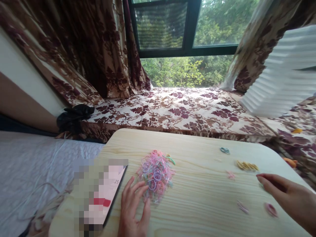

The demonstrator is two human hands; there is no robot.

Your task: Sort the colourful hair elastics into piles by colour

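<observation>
A heap of small colourful elastic bands [158,174] lies on the light wooden table [197,184]. My left hand [134,207] is at the heap's lower left edge, fingers apart. Over the table's right side, my right hand [286,194] has thumb and forefinger pinched together; whatever is between them is too small to name, with a bit of green just beneath. Near it are a row of yellow bands [247,165], pale pink bands [231,175], a pink bundle [271,210] and light purple bands [243,207]. Blue-grey bands [224,150] sit farther back.
A phone [108,194], partly pixelated, lies at the table's left. Behind the table is a window seat with a floral cover [172,112], between curtains. A black bag [74,117] rests at its left end. White pleated material [283,72] hangs at the right.
</observation>
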